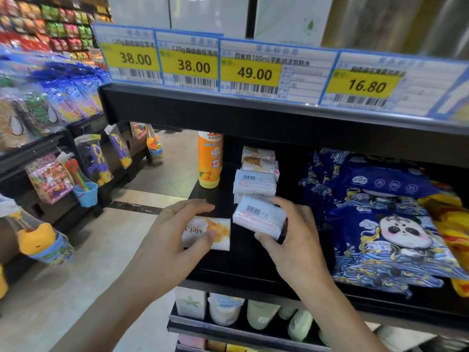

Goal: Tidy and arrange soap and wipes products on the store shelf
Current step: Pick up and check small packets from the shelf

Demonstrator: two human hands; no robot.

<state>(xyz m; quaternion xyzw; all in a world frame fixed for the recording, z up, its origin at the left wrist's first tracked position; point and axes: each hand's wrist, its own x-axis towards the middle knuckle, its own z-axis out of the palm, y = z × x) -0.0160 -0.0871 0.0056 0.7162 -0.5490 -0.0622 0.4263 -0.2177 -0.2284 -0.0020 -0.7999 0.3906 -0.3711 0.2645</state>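
From the head camera, your left hand grips a soap bar with an orange print, thumb across its face, at the front left corner of the black shelf. Your right hand clamps a white soap bar, barcode side up, just beside it to the right. Behind it a row of soap bars runs toward the shelf's back. An orange bottle stands at the left edge. Blue panda wipes packs fill the shelf's right side. Yellow price tags line the edge of the shelf above.
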